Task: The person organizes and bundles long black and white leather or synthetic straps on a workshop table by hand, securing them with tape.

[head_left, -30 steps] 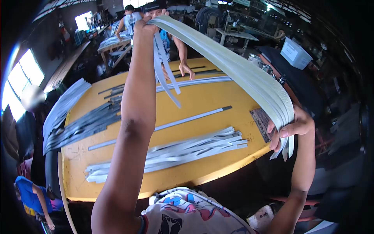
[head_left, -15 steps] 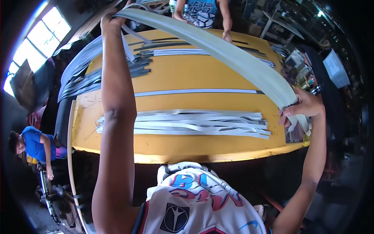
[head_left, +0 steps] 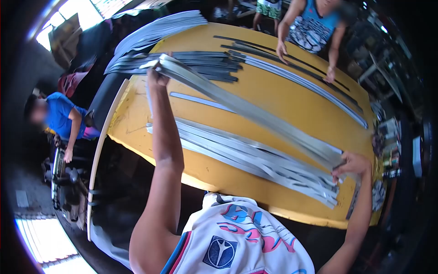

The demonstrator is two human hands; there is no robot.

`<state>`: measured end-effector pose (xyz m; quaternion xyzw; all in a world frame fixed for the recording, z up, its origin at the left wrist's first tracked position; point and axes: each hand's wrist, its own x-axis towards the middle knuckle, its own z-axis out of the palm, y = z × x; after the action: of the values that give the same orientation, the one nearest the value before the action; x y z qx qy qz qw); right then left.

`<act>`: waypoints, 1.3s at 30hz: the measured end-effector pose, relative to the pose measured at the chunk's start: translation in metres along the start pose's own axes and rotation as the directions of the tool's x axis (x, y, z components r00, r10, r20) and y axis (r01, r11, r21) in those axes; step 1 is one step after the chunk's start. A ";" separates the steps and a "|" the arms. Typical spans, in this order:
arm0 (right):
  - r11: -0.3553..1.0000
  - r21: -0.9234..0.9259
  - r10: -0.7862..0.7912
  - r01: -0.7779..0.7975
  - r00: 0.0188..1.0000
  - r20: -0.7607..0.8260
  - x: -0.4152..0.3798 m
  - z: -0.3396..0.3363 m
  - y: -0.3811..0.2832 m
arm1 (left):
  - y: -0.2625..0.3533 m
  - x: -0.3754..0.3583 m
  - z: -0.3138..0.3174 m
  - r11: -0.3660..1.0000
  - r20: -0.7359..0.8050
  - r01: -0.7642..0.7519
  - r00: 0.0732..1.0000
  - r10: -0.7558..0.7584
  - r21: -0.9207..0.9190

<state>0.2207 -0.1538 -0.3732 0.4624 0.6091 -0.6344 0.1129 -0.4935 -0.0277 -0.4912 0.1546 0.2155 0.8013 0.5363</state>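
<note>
Head view: left hand [head_left: 159, 77] closed round one end of bundle [head_left: 246, 109]; right hand [head_left: 355, 165] pinches the other end, fingers bent. Bundle of pale strips stretches slantwise between them, above yellow table [head_left: 196, 36]. Loose pale pile [head_left: 255, 157] lies nearer the wearer's shirt [head_left: 246, 233]. Dark strips [head_left: 205, 66] near left hand. Co-worker [head_left: 312, 29] at far edge, both arms reaching over table.

Head-worn view, facing forward and steeply down
</note>
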 end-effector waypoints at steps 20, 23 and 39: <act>0.997 0.011 0.071 -0.075 0.973 0.217 0.076 -0.065 0.016 | -0.002 -0.018 -0.094 0.987 0.180 -0.161 0.970 0.163 -0.028; 0.990 0.034 0.126 -0.136 0.970 0.208 0.080 -0.070 0.025 | -0.038 -0.029 -0.126 0.993 0.085 -0.045 0.995 0.054 -0.109; 0.826 -0.214 0.500 -0.522 0.853 -0.151 0.031 -0.194 0.052 | -0.129 0.078 -0.032 0.997 0.343 -0.065 0.938 0.049 0.036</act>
<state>0.3279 0.0177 -0.3977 0.6182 0.5416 -0.4790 0.3081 -0.4358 0.0814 -0.5836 0.3101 0.1331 0.7722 0.5383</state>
